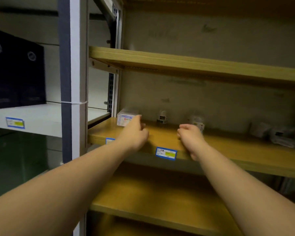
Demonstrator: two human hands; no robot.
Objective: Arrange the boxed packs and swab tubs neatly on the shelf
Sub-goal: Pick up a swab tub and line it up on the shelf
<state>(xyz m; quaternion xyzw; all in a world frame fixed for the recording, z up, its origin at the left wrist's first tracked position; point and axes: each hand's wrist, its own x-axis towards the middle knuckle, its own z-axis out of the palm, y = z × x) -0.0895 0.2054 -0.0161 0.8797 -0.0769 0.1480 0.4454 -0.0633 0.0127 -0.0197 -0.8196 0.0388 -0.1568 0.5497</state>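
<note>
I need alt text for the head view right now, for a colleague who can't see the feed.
Two bare arms reach to a wooden shelf: the left hand touches a small white box at its back left, and the right hand, fingers curled, is in front of a clear tub. A small bottle stands between them, and blurred packs lie at the right.
</note>
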